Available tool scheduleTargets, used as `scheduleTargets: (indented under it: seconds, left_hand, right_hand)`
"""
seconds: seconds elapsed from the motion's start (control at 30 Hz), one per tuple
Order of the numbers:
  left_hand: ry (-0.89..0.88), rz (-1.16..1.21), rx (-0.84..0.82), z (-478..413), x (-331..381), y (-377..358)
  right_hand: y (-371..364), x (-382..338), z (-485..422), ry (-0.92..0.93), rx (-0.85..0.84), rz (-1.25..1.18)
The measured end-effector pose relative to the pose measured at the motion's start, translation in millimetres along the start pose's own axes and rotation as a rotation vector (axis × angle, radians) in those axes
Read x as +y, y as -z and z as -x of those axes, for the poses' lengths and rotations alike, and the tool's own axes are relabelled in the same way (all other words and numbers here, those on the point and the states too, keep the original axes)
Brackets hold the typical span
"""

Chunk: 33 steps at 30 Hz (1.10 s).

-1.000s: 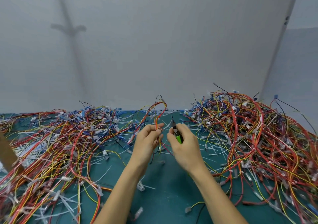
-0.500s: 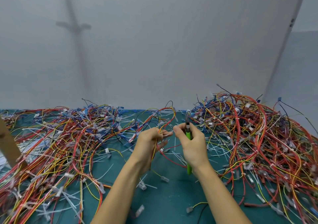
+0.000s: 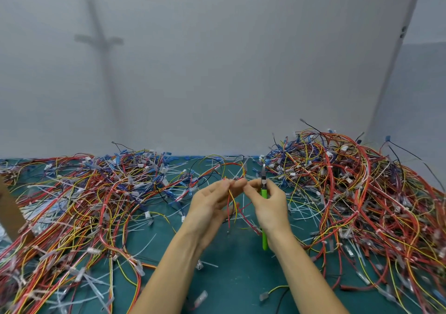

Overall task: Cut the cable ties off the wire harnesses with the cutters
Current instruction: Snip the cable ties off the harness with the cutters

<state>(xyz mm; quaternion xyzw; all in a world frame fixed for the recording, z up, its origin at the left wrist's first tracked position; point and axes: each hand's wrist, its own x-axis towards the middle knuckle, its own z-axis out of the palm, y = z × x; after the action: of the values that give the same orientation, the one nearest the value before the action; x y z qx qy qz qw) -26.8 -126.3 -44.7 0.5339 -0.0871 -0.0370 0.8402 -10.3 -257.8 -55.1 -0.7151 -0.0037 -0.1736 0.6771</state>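
Centrally in the frame, both forearms are reaching forward over the green mat [image 3: 236, 272], fingertips nearly meeting. The left hand [image 3: 210, 205] is pinching a red-and-yellow wire harness [image 3: 231, 199], palm facing inward. The right hand [image 3: 271, 205] is gripping the green-handled cutters [image 3: 264, 194] upright, blades pointing up. Harness piles [image 3: 79, 205] are lying on either side.

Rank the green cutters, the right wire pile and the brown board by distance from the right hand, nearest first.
1. Green cutters, held in the right hand itself.
2. Right wire pile, just to its right.
3. Brown board, at the far left edge.
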Motion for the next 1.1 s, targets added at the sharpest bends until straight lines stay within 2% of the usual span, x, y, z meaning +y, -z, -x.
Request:
scheduleTargets:
  seconds: [0.17,0.27,0.33,0.5,0.63,0.7,0.77,0.9,1.03,1.1]
  left_hand:
    - [-0.078,-0.072,0.046,1,-5,-9]
    - [-0.101,-0.099,0.080,2,-6,-11]
    - [-0.095,-0.078,0.100,-1,-6,-10]
    - [-0.060,0.140,0.079,-2,-1,-7]
    - [-0.095,0.275,0.049,-2,3,-6]
    - [-0.123,0.312,0.057,-3,5,-4]
    - [-0.145,0.285,0.090,-6,4,-2]
    - [-0.177,0.041,0.256,-11,-2,-1]
    - [-0.231,-0.164,0.329,-11,-5,0]
    - [-0.249,-0.192,0.354,-10,-6,2]
  right_hand:
    - [-1,2,0,0.151,0.088,0.230]
    - [-2,-1,4,0.285,0.133,0.236]
    - [-2,-3,3,0.275,0.108,0.185]
    - [3,-8,-4,-0.163,-0.050,-0.223]
    - [7,-4,-7,-0.455,-0.072,-0.335]
    - [8,-1,-7,-0.521,-0.058,-0.343]
    - [8,1,-8,-0.483,-0.016,-0.287]
    - [8,-4,-9,-0.266,0.000,-0.172]
    - [10,-4,-4,0.132,-0.047,0.292]
    - [11,-3,-2,0.256,-0.116,0.489]
